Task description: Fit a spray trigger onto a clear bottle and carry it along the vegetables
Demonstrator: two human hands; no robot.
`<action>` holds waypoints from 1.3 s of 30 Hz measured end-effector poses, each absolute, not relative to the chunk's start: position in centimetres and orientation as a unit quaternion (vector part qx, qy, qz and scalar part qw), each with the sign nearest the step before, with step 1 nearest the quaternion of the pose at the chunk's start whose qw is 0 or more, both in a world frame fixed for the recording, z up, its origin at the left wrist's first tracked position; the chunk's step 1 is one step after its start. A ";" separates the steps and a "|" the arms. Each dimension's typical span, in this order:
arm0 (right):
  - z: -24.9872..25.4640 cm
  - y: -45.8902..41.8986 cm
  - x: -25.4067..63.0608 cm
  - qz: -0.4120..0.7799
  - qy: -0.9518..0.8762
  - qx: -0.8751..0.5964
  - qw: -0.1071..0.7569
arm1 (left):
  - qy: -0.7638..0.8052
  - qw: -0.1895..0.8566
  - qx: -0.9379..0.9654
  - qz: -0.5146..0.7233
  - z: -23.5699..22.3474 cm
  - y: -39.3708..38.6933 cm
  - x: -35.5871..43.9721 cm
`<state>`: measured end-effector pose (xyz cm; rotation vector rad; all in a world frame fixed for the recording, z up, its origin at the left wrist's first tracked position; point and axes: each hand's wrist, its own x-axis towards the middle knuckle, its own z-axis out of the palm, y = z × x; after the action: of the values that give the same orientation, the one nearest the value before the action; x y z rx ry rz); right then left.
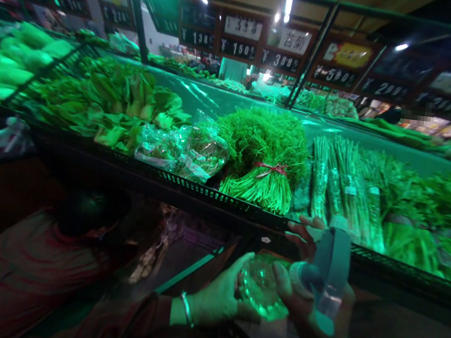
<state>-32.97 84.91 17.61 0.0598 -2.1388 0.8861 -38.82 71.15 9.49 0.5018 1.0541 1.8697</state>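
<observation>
Green light washes the market table (205, 199) and its bundled greens (264, 151); below the black rim, my left grip (213, 298) clasps a clear plastic bag (263, 287) from its left side. My right grip (300, 302), just beside it, clenches a pale plastic container (332, 268), long axis near upright, top pointing toward the greens.

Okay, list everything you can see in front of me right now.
Price signs: several, dark with pale panels, hanging above the stall.
Leafy greens: one heap, green, left on the stall.
Thin-stemmed bundle: one, green, red tie, centre.
Bagged greens: one clump, clear plastic, beside the bundle.
Long stalks: several, green, right.
Person: one, reddish top, lower left.
Clear plastic bag: one, green-lit, between the hands.
Pale blue-grey plastic item: one, right of the bag.
Left hand: one, bracelet, on the bag.
Right hand: one, at the item.
</observation>
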 end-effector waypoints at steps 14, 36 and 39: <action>24.8 85.1 -38.4 0.393 -0.804 0.062 0.441 | 0.356 0.392 0.270 0.804 13.3 72.5 -42.1; 25.6 86.1 -38.3 0.358 -0.818 0.034 0.449 | 0.386 0.373 0.254 0.805 14.0 73.1 -41.6; 24.9 86.3 -38.3 0.317 -0.825 0.017 0.468 | 0.393 0.364 0.245 0.808 13.2 73.3 -41.5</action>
<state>-38.32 86.32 24.94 0.0421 -2.0223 0.7767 -41.47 73.27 13.25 0.6315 1.0116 2.0795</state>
